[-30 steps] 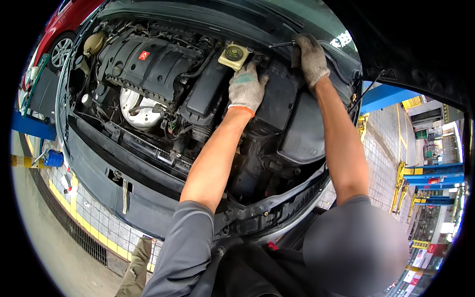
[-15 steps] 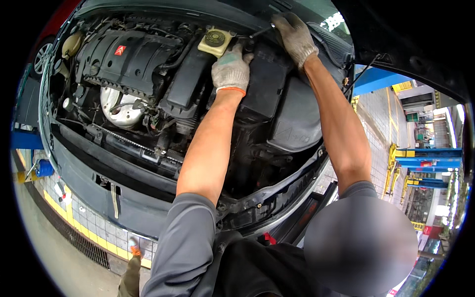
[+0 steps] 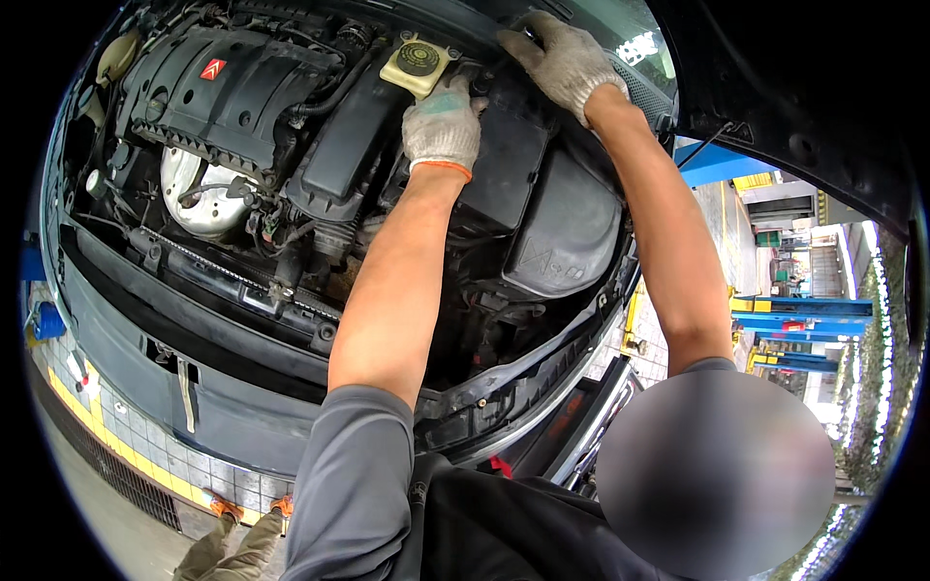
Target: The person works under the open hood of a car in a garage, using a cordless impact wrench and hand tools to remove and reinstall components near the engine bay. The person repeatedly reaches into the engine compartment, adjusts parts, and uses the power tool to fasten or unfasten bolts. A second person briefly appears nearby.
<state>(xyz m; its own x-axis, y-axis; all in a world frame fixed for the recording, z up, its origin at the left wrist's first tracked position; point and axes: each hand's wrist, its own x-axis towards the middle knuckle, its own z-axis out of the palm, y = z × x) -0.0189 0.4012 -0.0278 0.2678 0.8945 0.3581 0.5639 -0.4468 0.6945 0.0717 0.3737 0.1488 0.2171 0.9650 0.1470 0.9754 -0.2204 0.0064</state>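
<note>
We lean over an open engine bay with both arms stretched to its far side. Our left hand (image 3: 443,126), in a grey knit glove with an orange cuff, rests palm-down on the black plastic box cover (image 3: 509,165) at the rear of the bay, fingers curled over its upper edge; we cannot tell whether that grip is clenched on anything. Just beside it on the left stands the pale yellow fluid reservoir with a round black cap (image 3: 418,64). Our right hand (image 3: 565,60), in a matching grey glove, reaches further back, fingers bent around a dark part near the windscreen edge, mostly hidden. The black ribbed engine cover (image 3: 218,92) lies well to the left.
</note>
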